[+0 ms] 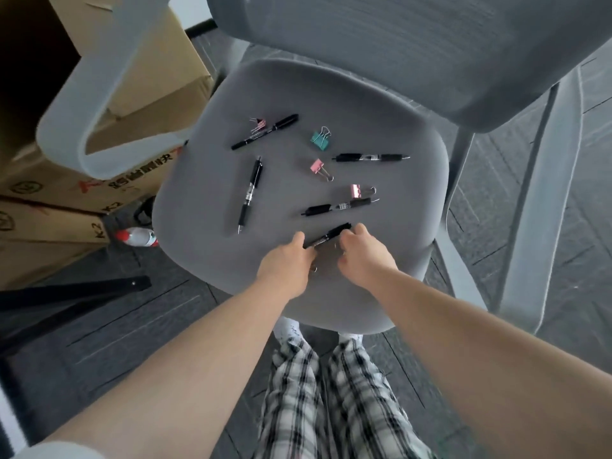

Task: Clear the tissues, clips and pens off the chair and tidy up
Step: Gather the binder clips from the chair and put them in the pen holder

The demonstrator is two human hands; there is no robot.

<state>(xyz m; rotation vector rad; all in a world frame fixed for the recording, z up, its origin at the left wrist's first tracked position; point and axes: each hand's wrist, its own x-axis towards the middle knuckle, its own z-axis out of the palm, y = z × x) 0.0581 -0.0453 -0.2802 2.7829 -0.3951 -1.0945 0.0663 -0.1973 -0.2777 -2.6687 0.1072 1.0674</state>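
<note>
A person leans over a grey office chair [381, 293], both hands working at the front edge of the seat. The left hand [284, 263] and right hand [364, 256] close from either side on a black marker [328, 235] lying at a slant between them; fingers of each touch its ends, though whether either has it fully gripped cannot be told. Small wire loops, seemingly of a binder clip [314, 268], show under the left hand; the clip itself is hidden.

The clearing looks to be at an early stage. No tissues are visible on the seat. Still lying loose on the cushion are a second black marker [265, 132] toward the back left, with a small pink clip [258, 124] touching it; a green clip [320, 139] near the middle back; a clear-barrelled pen [372, 157] to its right; a pink clip [319, 168] at the centre; a pen [250, 193] lying lengthwise on the left; and a rose-gold clip [359, 191] just above another pen [337, 207], which lies close ahead of the hands.

Cardboard boxes [82, 193] stand beside the chair on the left, with a plastic bottle [137, 236] on the carpet. No container for the collected items is in view, so where they will go cannot be judged.
</note>
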